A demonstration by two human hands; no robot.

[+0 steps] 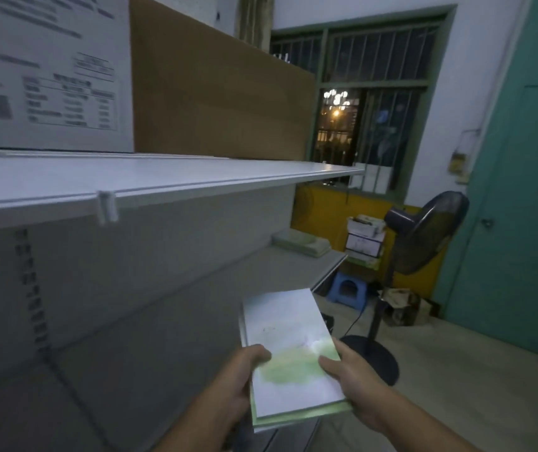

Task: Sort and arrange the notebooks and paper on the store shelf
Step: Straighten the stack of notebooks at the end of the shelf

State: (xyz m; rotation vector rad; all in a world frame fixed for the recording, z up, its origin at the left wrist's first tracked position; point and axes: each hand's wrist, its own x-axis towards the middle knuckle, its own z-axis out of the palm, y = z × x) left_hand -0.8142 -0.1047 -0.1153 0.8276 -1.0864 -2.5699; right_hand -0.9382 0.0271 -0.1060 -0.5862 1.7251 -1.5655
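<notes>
Notebooks (293, 350) held near white shelf (163, 177); fan (424, 233) beyond.

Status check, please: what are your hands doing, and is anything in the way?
Both busy: left hand and right hand grip the notebook stack. Stack held near the lower shelf, not yet placed. Second pile at its far end.

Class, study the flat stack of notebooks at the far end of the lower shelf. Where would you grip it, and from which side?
Probably its aisle-side edge, coming from the open front. The stack lies flat on the lower shelf with the back panel behind it, so only that edge near the shelf's lip gives fingers room.
</notes>
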